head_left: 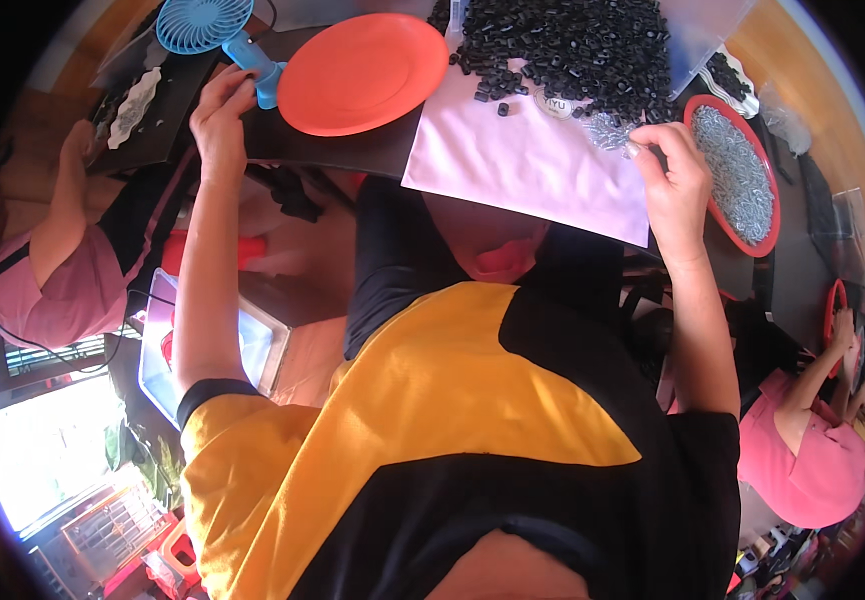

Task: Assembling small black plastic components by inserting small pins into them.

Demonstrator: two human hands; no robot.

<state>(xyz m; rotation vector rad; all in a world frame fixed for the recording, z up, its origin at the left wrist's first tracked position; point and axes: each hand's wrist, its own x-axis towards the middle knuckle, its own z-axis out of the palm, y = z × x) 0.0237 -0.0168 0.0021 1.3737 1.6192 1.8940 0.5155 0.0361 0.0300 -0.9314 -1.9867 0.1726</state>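
Observation:
At the far left, my left hand [221,125] has its fingers curled against the stand of a small blue fan [205,22] and closed on it. My right hand [675,182] is at the right side of a pink cloth [523,165]. Its thumb and forefinger pinch together beside a small pile of shiny metal pieces [608,131]; whatever is between them is too small to make out. Behind the cloth lies a big heap of small black plastic parts [563,50]. A red oval tray [775,215] full of silvery metal pieces stands right of my right hand.
An orange-red round plate [363,75] lies on the dark table between the fan and the cloth. A white scalloped tray [136,108] is at far left, with a co-worker in pink [58,285] there. Another person in pink [803,450] works at the right.

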